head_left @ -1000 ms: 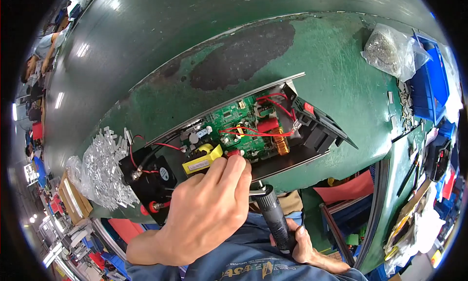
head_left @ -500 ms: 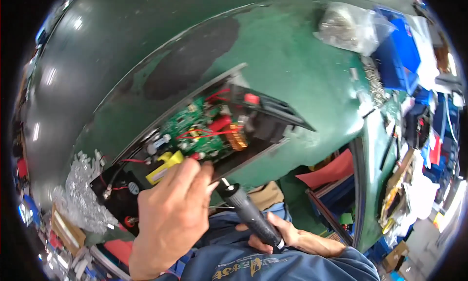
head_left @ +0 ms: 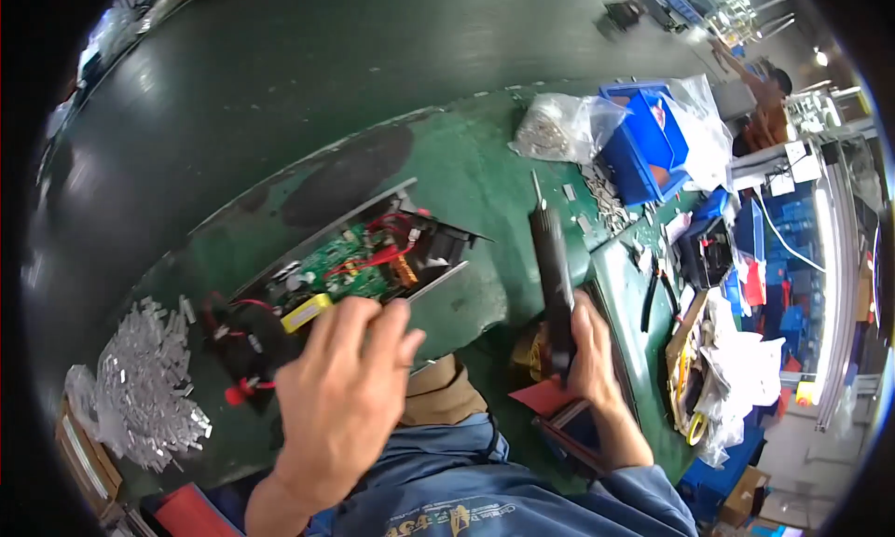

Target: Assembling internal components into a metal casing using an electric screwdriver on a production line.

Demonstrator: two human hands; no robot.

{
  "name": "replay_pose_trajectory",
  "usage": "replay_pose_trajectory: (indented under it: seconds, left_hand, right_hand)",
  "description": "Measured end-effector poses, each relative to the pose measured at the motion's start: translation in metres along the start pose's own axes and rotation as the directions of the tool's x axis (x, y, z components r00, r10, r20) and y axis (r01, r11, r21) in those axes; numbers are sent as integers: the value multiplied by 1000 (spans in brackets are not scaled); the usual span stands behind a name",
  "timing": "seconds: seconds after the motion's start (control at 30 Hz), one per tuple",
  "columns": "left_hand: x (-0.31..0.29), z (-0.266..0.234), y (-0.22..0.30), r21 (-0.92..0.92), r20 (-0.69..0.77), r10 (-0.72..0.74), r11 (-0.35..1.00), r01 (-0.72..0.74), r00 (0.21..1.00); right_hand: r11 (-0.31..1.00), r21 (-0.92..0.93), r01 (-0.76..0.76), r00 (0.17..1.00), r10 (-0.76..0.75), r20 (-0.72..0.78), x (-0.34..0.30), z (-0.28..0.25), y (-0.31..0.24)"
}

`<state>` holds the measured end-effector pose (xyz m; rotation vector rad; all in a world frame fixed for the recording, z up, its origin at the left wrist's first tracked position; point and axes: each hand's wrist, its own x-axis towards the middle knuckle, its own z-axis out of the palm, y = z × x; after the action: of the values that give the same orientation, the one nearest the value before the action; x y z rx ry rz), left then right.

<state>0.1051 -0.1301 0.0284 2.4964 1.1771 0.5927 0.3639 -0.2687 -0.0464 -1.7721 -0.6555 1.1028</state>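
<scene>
While the left hand (head_left: 340, 397) rests with curled fingers on the near edge of the open black chassis (head_left: 345, 285), its fingertips just beside the yellow component (head_left: 306, 313) on the green circuit board (head_left: 350, 262), the right hand (head_left: 589, 351) grips a black electric screwdriver (head_left: 552, 285) held upright, bit uppermost, well apart from the chassis to its right. Whether the left fingers pinch anything cannot be told. Good practice, as a judgement, is to steady the chassis on the green worktable (head_left: 485, 183) with the left hand, keep the red wires (head_left: 378, 243) clear of the bit, and bring the driver down square to the fastener. Counts: one chassis, one board, one yellow component, one screwdriver, one blue bin (head_left: 643, 141), one clear bag of small parts (head_left: 555, 127), and one heap of silvery pieces (head_left: 144, 388) too many to count.
</scene>
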Motion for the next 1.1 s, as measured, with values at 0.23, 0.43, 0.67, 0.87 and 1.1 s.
replay_pose_trajectory:
  seconds: [0.23, 0.43, 0.67, 0.87, 1.1]
  left_hand:
    - [-63, -34, -32, -255, -170, -5, 966, -39, 985]
    - [-140, -44, -59, -586, -258, -427, 783, 211, 867]
    - [-156, -49, -84, -672, -357, -464, 731, 122, 811]
    - [-109, -50, -75, -806, -373, -436, 589, -54, 819]
    - [-80, -62, -73, -828, -255, -512, 553, 87, 820]
  right_hand:
    - [158, -864, 479, 452, -888, 89, 155, -48, -72]
    - [206, -917, 343, 729, -674, 121, 251, -73, -103]
    - [90, -944, 318, 766, -610, 200, 283, -98, -94]
    - [-37, -964, 263, 787, -570, 237, 265, -72, -114]
    - [247, -921, 302, 771, -631, 84, 241, -75, -115]
